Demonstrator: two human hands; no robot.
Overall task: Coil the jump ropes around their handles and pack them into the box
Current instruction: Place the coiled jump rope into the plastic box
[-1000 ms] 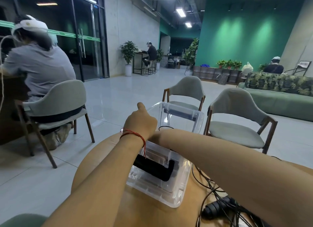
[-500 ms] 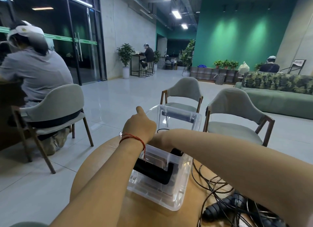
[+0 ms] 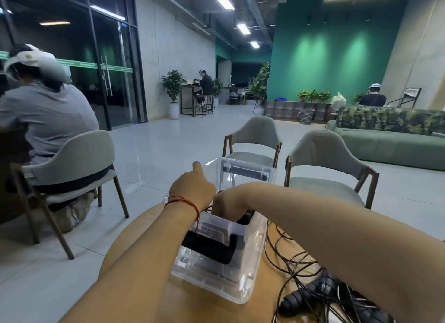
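As the clear box (image 3: 216,284) runs lengthwise up-frame from bottom centre, left hand (image 3: 192,190) curled over its middle, right hand (image 3: 224,203) dipped inside, neither grip discernible.

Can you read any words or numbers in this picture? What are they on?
Green door strip: white writing, too small to read.
Framed sign, far right: too blurred to read.
Box and jump ropes: no writing shows.

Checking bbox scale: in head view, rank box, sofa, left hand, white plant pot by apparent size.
1. box
2. sofa
3. left hand
4. white plant pot
The box leads only by nearness to the camera.
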